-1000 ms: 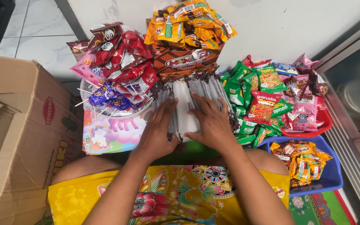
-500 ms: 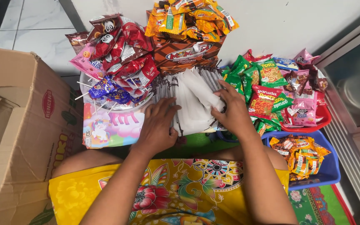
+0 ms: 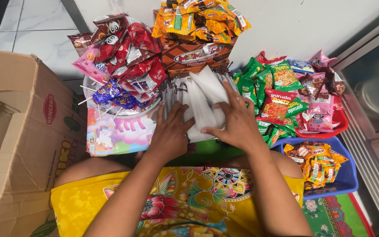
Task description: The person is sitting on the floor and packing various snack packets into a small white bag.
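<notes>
Between snack heaps: left hand flat on white sachet bundle, right hand now gripping, bundle tilted since earlier.

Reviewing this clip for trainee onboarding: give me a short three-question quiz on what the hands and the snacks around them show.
1. True or false: both hands rest on the white packets.
2. Which container holds the orange snack packs on the person's right? A. blue tray B. cardboard box
3. What lies under the left hand side: a pink ____ box.

Key: 1 true; 2 A, the blue tray; 3 unicorn. The right hand lifts one packet.
</notes>
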